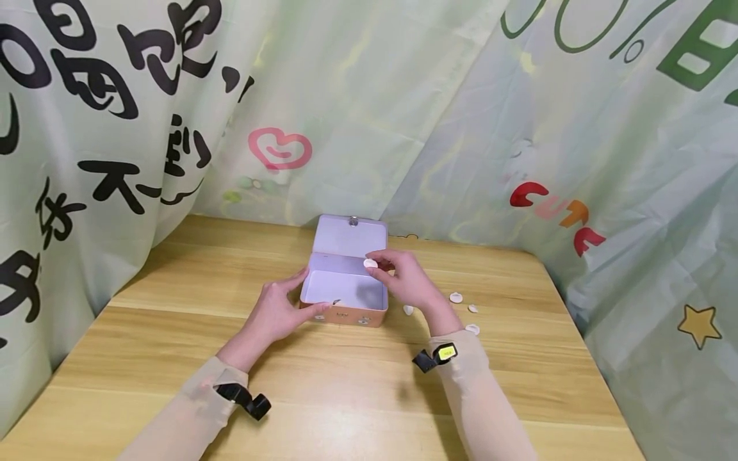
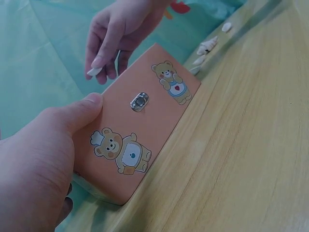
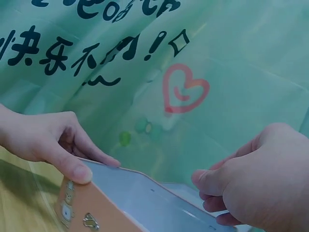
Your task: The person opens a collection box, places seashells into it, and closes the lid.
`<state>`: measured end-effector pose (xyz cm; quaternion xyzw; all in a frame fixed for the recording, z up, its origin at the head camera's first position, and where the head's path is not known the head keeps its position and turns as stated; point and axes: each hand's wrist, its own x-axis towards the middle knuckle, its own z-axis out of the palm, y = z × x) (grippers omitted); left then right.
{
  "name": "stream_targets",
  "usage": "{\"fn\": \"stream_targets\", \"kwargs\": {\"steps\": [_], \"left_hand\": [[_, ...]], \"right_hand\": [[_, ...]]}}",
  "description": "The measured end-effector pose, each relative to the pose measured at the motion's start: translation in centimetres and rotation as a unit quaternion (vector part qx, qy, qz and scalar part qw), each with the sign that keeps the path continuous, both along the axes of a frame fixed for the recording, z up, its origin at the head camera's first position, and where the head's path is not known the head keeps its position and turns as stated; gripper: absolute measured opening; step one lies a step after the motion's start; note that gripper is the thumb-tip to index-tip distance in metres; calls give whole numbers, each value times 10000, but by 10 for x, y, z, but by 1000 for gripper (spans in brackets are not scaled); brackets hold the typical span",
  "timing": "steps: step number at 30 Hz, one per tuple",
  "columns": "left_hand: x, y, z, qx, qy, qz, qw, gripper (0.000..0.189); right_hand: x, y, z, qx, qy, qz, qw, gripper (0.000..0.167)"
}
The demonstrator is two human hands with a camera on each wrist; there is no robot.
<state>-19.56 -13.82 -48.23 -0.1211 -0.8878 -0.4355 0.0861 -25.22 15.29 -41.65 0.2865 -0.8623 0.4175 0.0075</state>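
Note:
An orange tin box [image 1: 343, 315] with bear pictures and a metal clasp [image 2: 139, 102] on its front stands on the table, its lid [image 1: 350, 235] raised at the back. My left hand [image 1: 275, 314] grips the box's left front corner, thumb at the front rim and fingers along the left side. Over the right part of the box, my right hand [image 1: 408, 278] pinches a small white seashell [image 1: 370, 263] between thumb and fingertips. The right wrist view shows that hand [image 3: 263, 179] above the box's pale inside, with the shell hidden behind the fingers.
Several white shells, one of them [image 1: 456, 298] near the right forearm, lie on the wooden table [image 1: 340, 397] to the right of the box. A printed curtain [image 1: 357, 115] hangs behind the table and along both sides.

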Motion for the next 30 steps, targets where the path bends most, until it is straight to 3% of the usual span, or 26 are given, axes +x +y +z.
{"fn": "stream_targets", "kwargs": {"steps": [30], "left_hand": [[0, 0, -3, 13, 71, -59, 10000, 103]], "right_hand": [[-10, -43, -20, 323, -107, 405, 9986, 25]]}}
